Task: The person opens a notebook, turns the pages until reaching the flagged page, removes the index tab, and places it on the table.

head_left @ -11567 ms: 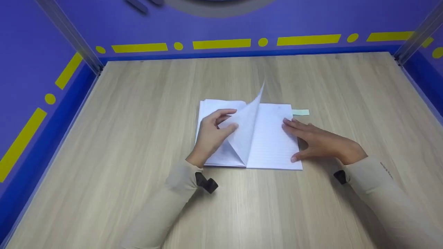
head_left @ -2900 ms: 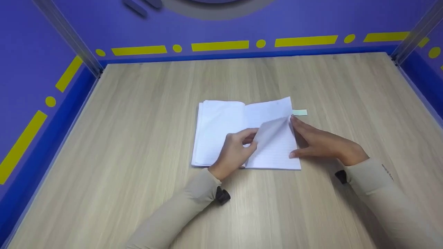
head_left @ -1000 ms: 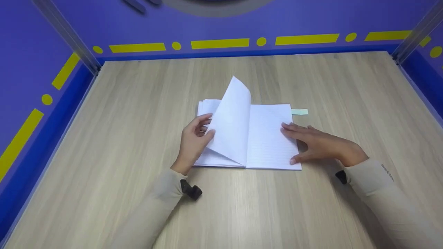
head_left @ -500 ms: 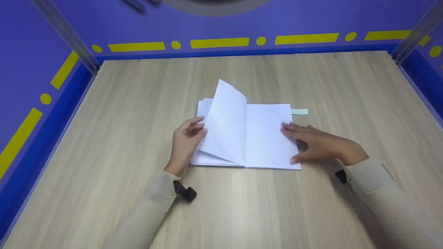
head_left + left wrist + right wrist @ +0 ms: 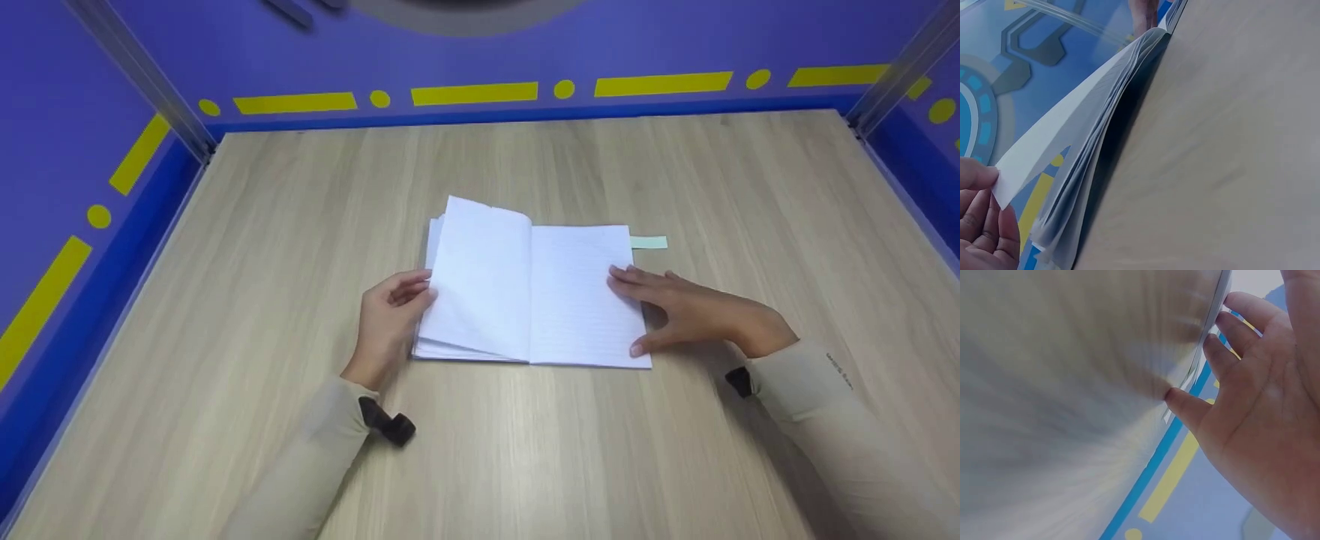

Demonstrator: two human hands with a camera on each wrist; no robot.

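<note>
An open notebook (image 5: 585, 300) with lined white pages lies in the middle of the table. My left hand (image 5: 390, 319) pinches the outer edge of a lifted page (image 5: 480, 277) between thumb and fingers, over the left half. In the left wrist view that page (image 5: 1044, 138) stands apart from the sheets beneath, its corner between the left thumb and fingers (image 5: 1008, 230). My right hand (image 5: 690, 307) rests spread on the right page's outer edge, thumb near the lower corner. The right wrist view shows this hand's (image 5: 1258, 394) palm and straight fingers. A pale green tab (image 5: 649, 242) sticks out at the right.
The wood-grain table (image 5: 300, 225) surrounds the notebook. Blue-purple panels (image 5: 480, 45) with yellow dashes and dots enclose its back and sides. A black wrist camera (image 5: 390, 424) sits below my left hand, and another (image 5: 739, 381) by my right cuff.
My left hand has moved left and slightly down with the page, which now lies lower over the left half. The right hand stays in about the same place over the last second.
</note>
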